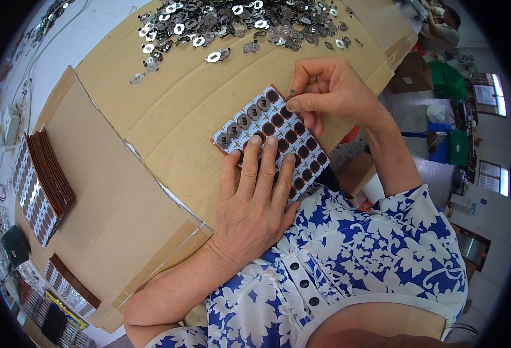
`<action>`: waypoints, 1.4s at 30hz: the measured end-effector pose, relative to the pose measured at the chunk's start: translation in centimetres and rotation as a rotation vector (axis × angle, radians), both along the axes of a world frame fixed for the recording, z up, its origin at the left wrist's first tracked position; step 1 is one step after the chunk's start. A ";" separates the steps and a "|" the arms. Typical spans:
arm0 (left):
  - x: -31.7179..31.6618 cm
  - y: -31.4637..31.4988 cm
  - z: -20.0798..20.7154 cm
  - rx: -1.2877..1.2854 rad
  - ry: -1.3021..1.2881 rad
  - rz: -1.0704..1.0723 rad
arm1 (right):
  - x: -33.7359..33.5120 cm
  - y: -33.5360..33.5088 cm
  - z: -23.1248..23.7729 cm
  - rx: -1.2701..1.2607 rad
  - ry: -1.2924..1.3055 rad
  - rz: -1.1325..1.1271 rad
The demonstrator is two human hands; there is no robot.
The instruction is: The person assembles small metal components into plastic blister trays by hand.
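A light blue panel with brown edges and rows of dark round spots lies tilted at the edge of the cardboard-covered table. Along its far-left row sit several grey metal discs, each with a slot-like mark. My left hand rests on the panel, fingers spread and fingertips on its middle rows. At the panel's upper right corner, thumb and forefinger of my right hand pinch a small metal piece. Fingers partly hide that piece, so its full shape does not show.
A heap of shiny metal clips spreads across the far side of the cardboard. Brown-edged panels stand in a stack at left, with a smaller stack nearer me. Green crates and another person are at right.
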State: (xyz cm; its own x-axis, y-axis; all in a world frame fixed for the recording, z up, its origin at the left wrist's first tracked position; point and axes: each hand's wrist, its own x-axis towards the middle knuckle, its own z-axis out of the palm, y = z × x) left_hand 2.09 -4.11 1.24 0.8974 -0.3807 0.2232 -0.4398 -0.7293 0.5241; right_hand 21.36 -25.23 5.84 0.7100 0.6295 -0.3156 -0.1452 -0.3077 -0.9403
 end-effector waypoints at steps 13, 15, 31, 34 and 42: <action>0.0 0.0 -0.2 0.009 0.008 -0.007 | -0.5 0.2 -0.4 -0.065 -0.079 -0.027; 0.0 0.0 -0.2 0.012 0.004 -0.004 | -0.4 0.0 -1.0 -0.075 -0.085 -0.014; 0.0 0.0 -0.3 0.013 0.006 -0.009 | 0.2 1.5 -1.0 -0.259 -0.754 0.225; 0.0 -0.1 -0.3 0.018 0.004 -0.007 | 0.1 1.5 -1.5 -0.186 -0.788 0.262; 0.0 -0.1 -0.3 0.017 0.012 -0.009 | 0.2 1.2 -1.6 -0.225 -0.711 0.197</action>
